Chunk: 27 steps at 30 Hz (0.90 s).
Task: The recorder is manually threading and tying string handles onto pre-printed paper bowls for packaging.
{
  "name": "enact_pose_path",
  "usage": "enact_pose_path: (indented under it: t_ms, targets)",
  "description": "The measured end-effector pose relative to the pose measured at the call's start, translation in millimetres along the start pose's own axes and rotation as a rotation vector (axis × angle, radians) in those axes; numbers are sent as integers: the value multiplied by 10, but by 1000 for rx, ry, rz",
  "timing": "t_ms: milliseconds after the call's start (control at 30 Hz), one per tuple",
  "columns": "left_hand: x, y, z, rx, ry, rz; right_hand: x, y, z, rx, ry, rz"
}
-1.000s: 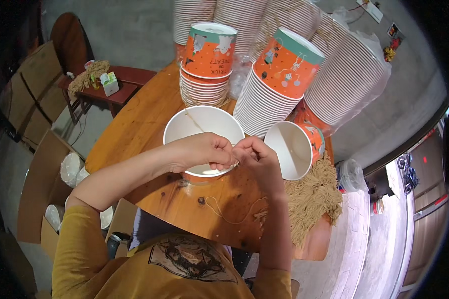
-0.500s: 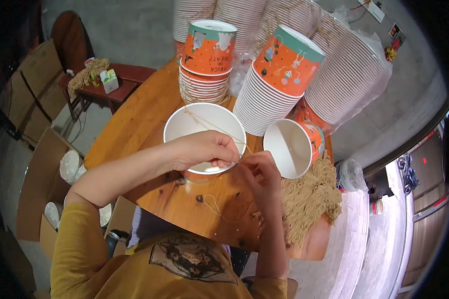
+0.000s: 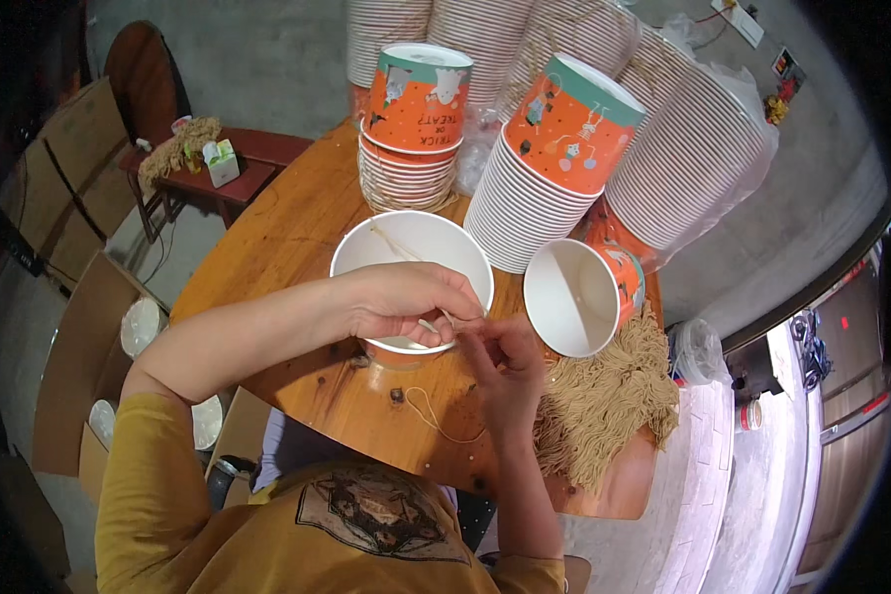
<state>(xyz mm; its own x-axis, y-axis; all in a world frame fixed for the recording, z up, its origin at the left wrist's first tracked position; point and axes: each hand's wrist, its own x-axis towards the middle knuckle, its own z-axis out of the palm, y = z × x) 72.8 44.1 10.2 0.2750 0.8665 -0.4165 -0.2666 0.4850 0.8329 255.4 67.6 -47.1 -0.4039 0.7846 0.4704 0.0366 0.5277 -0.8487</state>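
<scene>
A white paper bucket (image 3: pixel 361 243) with an orange outside stands open in front of me. My left hand (image 3: pixel 411 305) is over its near rim, with thumb and fingers pinched on a thin tan string (image 3: pixel 394 245) that trails into the bucket. Close against those fingertips, my right hand (image 3: pixel 506 368) pinches the same string from the right. Where the fingers meet, the string's end is too small to make out. A loop of string (image 3: pixel 421 404) lies on the table below the hands. Right of them, a second bucket (image 3: pixel 572 299) rests on its side.
A bundle of tan strings (image 3: pixel 604 401) covers the right part of the wooden table (image 3: pixel 297 371). Behind the bucket rise upside-down stacks of orange buckets (image 3: pixel 530 203), (image 3: pixel 411 168). Taller wrapped stacks (image 3: pixel 698 148) stand farther back. A cardboard box (image 3: pixel 84 366) with buckets sits at left.
My right hand has moved slightly left and down, its fingertips now against the left hand's. The string that ran taut over the left hand now hangs more inside the bucket.
</scene>
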Motion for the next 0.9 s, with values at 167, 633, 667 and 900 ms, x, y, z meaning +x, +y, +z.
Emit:
enact_pose_path:
  t_ms: [167,633,667,900]
  targets:
    - [59,-81,-136,17,-69,68,18,-4,-10,-21,-19,-22]
    - [-60,-115,-46,590,7,487,98,-19,-39,-107,-18,-57]
    - [-83,-109,-28,674,40,517,111,-54,-37,-149,-21,-62]
    - [-147,-148,-9,1068,189,678,144,-26,-38,-170,-64,38]
